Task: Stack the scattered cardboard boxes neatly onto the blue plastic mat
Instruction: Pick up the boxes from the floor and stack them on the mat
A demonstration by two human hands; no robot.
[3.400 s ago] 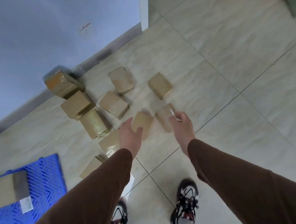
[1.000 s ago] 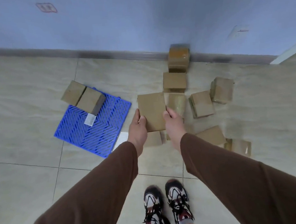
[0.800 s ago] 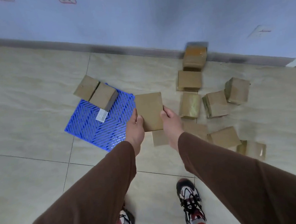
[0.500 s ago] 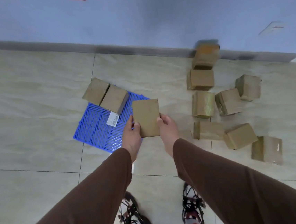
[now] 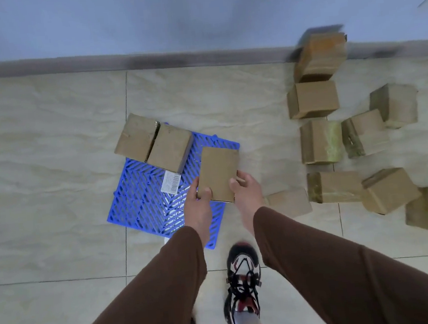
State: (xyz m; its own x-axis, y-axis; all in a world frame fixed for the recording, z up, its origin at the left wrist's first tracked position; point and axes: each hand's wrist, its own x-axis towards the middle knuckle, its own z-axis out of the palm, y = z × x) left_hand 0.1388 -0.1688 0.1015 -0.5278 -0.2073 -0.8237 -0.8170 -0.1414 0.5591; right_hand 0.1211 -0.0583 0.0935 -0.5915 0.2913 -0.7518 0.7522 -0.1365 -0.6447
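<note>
With the left hand and right hand clasping the carried box at frame centre over the blue mat, the person should lower it flush beside the two placed boxes, edges aligned.

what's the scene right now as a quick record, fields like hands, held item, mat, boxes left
left hand: left hand grips the near left edge of the held box
right hand: right hand grips its near right edge
held box: above the right part of the blue mat, not set down
on mat: two boxes side by side at the far corner, the left one overhanging the edge
still on floor: about nine scattered boxes to the right, one against the wall
label: white label on the mat
</note>
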